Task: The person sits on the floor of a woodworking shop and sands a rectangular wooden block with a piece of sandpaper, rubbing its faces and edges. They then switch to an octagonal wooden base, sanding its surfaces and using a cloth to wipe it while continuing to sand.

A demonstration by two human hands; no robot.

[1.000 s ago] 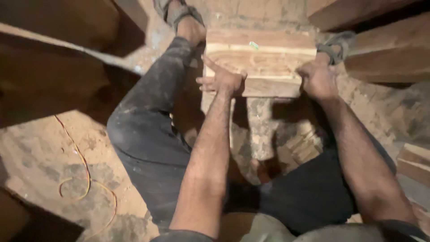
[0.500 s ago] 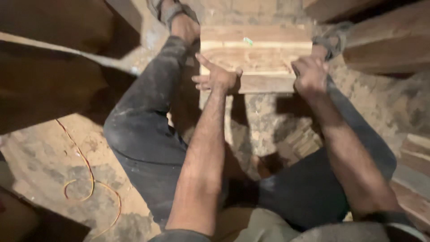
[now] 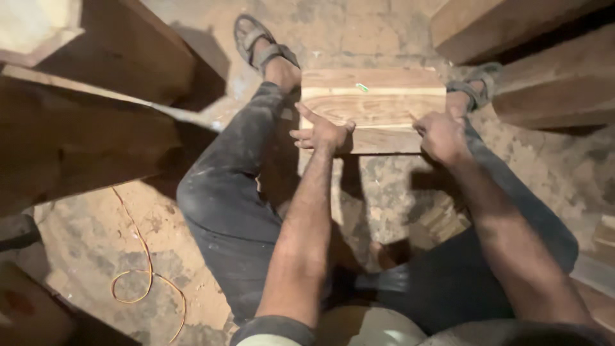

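Wood block (image 3: 371, 102), betw. sandalled feet on dusty floor (image 3: 384, 192): left hand (image 3: 322, 134) fingers spread, gripping near-left edge; right hand (image 3: 441, 136) curled onto near-right edge.

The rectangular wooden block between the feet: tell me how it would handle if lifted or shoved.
The thick rectangular wooden block looks solid, so it is probably stiff and fairly heavy for its size. Its flat faces suggest it would slide rather than roll on the dusty brick floor. The left hand and right hand both rest on it, hinting at a two-handed lift.
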